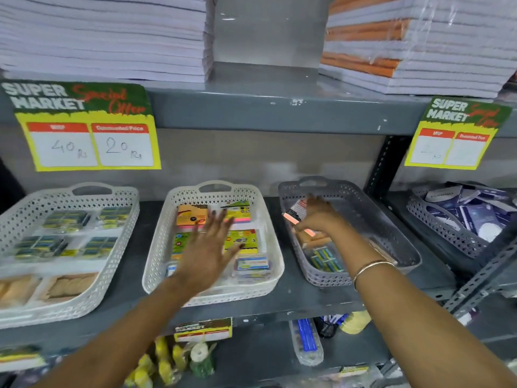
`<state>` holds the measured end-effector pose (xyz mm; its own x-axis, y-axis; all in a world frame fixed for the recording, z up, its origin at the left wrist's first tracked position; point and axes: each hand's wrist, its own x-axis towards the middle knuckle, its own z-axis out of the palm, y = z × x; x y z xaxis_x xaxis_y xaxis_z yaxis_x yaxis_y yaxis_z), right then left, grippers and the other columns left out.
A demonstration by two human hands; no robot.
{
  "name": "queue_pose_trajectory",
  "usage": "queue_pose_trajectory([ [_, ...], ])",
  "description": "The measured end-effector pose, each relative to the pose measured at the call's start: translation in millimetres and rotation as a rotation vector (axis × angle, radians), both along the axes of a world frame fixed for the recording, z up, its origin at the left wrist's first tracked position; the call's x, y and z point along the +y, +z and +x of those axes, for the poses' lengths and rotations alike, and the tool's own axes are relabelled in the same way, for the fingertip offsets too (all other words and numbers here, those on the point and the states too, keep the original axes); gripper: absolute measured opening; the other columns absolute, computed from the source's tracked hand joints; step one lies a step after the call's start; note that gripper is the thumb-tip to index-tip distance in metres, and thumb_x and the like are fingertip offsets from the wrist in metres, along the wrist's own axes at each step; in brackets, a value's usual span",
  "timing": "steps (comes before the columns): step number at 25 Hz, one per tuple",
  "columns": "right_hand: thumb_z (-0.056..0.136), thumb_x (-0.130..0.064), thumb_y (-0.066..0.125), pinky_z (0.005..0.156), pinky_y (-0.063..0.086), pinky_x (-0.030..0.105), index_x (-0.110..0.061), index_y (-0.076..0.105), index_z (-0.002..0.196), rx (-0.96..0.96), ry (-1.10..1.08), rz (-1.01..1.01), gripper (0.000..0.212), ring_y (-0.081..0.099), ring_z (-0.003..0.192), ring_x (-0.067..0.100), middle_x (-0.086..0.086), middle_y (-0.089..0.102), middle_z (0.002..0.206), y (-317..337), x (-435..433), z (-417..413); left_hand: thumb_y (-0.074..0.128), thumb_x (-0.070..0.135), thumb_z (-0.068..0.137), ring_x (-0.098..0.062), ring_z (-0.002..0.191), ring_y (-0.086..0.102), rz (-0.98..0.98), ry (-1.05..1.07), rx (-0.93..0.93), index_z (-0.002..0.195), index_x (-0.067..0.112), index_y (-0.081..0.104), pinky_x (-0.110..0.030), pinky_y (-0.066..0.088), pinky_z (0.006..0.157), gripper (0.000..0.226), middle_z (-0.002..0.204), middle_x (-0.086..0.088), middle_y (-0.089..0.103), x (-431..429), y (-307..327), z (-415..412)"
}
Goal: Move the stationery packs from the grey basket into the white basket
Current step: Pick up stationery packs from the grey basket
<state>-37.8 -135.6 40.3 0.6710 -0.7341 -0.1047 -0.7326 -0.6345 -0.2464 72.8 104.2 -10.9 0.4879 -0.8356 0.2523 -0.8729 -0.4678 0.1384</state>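
A pack (297, 212) with a pink edge is held in the right hand (317, 217), the fingers pinched narrow around it, inside the far left part of the grey basket (391, 219). It is tilted up off the basket floor, probably so that it can be carried across the rim. More packs (324, 256) are left lying nearer in the grey basket, so the task is judged only partly done. The white basket (272, 233) stands just left of the grey one on the same shelf (313, 301), which keeps the carry short. Over it the left hand (208, 247) is spread flat, fingers wide and holding nothing, above the colourful packs (243, 239) already lying there; perhaps these are being pressed down or a gap is being kept for the next one, though contact cannot be told because of blur. A second white basket (123, 208) of other goods sits further left and seems uninvolved.
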Motion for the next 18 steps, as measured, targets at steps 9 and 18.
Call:
queue_pose_trajectory([
  [9, 0.068, -0.027, 0.083, 0.107, 0.039, 0.041, -0.010, 0.027, 0.145, 0.079, 0.319, 0.022, 0.097, 0.035, 0.135, 0.036, 0.016, 0.034, 0.147, -33, 84, 100, 0.027, 0.061, 0.090, -0.027, 0.140, 0.029, -0.349, 0.277, 0.391, 0.143, 0.009, 0.026, -0.035, 0.022, 0.113, 0.074, 0.152, -0.012, 0.030, 146, -53, 35],
  [18, 0.071, -0.024, 0.083, 0.116, 0.029, 0.042, -0.005, 0.015, 0.151, 0.273, 0.439, -0.022, 0.106, 0.022, 0.143, 0.036, 0.018, 0.023, 0.154, -65, 96, 110, 0.000, 0.085, 0.068, -0.018, 0.146, 0.012, 0.166, 0.165, 0.050, 0.147, 0.017, 0.016, -0.042, 0.011, 0.118, 0.106, 0.157, -0.002, 0.019, 158, -89, 40],
])
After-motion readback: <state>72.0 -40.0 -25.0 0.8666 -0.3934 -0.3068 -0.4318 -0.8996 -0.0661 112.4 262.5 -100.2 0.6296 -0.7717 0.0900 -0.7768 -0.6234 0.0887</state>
